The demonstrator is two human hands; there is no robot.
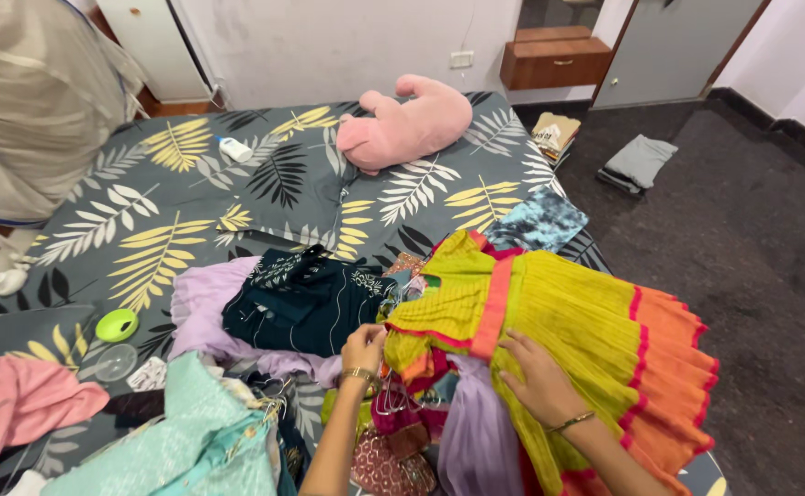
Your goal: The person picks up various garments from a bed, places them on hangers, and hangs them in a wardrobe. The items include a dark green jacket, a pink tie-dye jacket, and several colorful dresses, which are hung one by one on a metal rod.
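Observation:
A yellow-green frock (568, 321) with pink and orange trim lies spread at the near right corner of the bed. My left hand (364, 349) pinches the frock's left sleeve edge. My right hand (536, 377) lies flat on its waist and skirt, fingers spread. Both wrists wear thin bangles. Under and beside the frock sits a heap of clothes: a dark teal printed garment (301, 298), a lilac one (202, 308), a light turquoise one (196, 432) and a purple one (476, 441).
The bed has a grey sheet with leaf print (173, 211). A pink plush toy (407, 124) lies near its far edge, beside a small white bottle (234, 149). A green lid (117, 324) lies at left. Folded clothes (639, 162) sit on the dark floor.

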